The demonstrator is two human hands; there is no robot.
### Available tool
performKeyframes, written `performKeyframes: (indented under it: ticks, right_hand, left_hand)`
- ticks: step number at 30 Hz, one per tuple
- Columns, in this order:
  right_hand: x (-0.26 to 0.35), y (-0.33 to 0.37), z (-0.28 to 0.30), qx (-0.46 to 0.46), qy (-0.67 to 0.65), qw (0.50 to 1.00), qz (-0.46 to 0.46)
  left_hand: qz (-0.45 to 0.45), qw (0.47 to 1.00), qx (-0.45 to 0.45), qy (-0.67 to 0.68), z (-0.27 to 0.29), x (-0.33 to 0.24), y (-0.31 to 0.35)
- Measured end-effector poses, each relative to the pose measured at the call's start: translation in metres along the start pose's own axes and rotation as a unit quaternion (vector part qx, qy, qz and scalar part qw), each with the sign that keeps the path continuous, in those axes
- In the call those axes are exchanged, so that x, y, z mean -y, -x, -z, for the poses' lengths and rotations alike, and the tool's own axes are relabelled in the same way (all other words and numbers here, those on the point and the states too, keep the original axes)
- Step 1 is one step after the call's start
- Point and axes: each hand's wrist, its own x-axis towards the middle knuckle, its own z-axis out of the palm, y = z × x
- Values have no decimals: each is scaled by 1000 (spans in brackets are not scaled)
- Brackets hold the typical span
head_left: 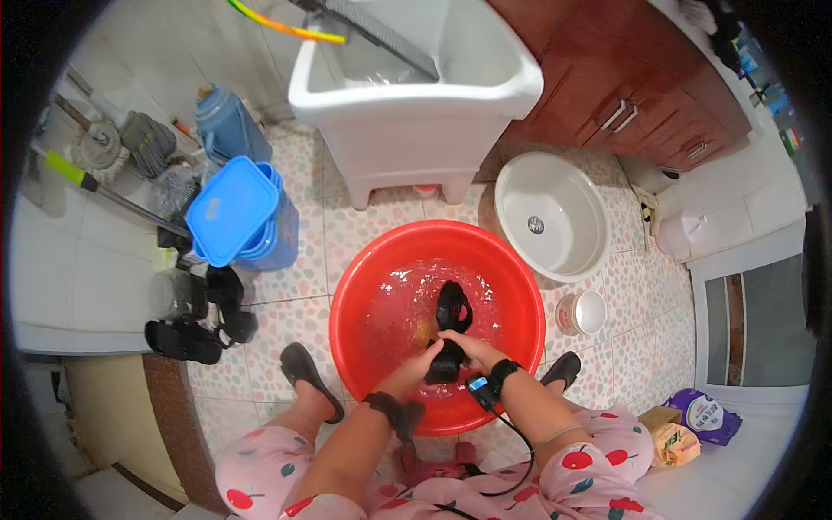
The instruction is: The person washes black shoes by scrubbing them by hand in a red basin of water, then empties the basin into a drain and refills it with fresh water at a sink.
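Note:
A large red basin (348,321) with water in its bottom stands on the floor before me. Over it I hold a black sandal (445,364), its looped strap end pointing away from me. My left hand (419,367) grips the sandal from the left, fingers closed. From the other side my right hand (473,348) is closed round its middle, with the thumbs close together on top. Part of the sandal is hidden by my fingers. Both wrists wear black bands, and a small device with a cable is at the right one.
Beyond the basin stands a white sink (407,139); a pale round tub (598,217) and a small bucket (582,313) are to the right. On the left are a lidded blue bucket (232,211), a blue thermos flask (230,126), mops and black footwear (186,340).

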Motion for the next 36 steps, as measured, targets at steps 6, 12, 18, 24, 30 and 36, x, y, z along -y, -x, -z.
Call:
performKeyframes:
  ticks: [6,12,18,24,30,36]
  right_hand:
    - [-1,49,-15,92,-115,989,24]
    - [4,119,-16,116,-113,984,74]
    - [4,145,-31,149,-81,980,106]
    - [-3,138,-28,104,-95,985,102]
    - [-12,117,-16,90,-197,966,143]
    - [1,144,-43,104,-233,959,123]
  left_hand:
    - [-32,997,22,-62,-16,-12,51]
    - [-81,978,56,-182,-60,-35,123]
    - [-122,964,13,-237,-70,-44,161]
    - [-163,947,40,-275,-62,-39,141]
    - [-286,951,42,-107,-62,-8,79]
    - [-316,948,44,16,-78,-11,119]
